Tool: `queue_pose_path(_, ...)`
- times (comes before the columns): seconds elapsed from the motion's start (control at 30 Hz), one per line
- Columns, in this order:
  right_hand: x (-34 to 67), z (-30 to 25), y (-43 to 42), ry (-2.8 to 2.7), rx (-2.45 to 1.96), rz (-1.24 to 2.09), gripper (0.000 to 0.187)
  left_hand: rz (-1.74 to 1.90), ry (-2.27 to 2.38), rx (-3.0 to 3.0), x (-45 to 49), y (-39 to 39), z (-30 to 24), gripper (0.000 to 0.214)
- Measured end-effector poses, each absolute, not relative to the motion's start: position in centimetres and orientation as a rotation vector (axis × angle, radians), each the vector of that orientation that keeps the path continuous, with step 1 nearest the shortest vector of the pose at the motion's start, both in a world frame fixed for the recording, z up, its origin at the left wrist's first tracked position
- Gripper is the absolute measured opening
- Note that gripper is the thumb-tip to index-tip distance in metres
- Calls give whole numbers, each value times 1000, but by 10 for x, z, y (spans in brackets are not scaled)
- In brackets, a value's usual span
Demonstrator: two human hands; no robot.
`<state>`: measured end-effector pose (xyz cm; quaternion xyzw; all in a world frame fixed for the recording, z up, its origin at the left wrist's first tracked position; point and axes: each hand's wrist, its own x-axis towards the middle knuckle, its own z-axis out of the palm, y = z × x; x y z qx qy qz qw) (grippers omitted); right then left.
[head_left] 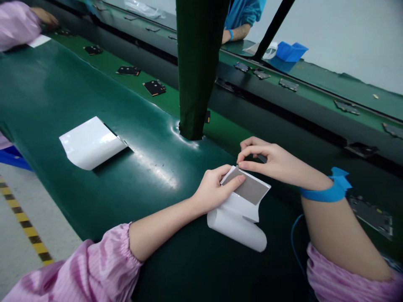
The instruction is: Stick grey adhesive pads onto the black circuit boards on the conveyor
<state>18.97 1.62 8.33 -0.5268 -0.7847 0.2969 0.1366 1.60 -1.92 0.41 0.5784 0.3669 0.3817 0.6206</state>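
Observation:
My left hand [214, 188] grips a white backing sheet with a grey adhesive panel [253, 188], thumb on top of the grey area. The sheet's lower end curls into a white roll [237, 230] over the table. At the sheet's upper corner, my right hand [267, 159] is closed in a pinch, thumb against fingertips. A tiny dark bit shows at those fingertips, too small to name. Something dark grey [262, 158] is partly hidden within the right hand's curled fingers. A blue wrist strap [325, 191] circles my right wrist.
Another white sheet [91, 142] lies curled on the green table [151, 147] to the left. A green post [198, 67] rises ahead. Circuit boards [154, 87] line the green strip beyond, and a larger board [371, 216] lies at right. Co-workers' arms [241, 31] appear across the line and at upper left.

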Motion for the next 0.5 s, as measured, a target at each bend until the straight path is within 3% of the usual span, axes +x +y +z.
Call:
queue_pose_path(0.2,184,83,11,-2306,-1406,868,39,928,857,1273,17,-19,5,31)
queue_pose_path(0.3,186,82,21,-2270,-1420,722,39,925,861,1269,17,-18,4,23)
queue_pose_path(0.5,189,50,118,-2375,-1498,530,36,869,871,1308,17,-17,5,22)
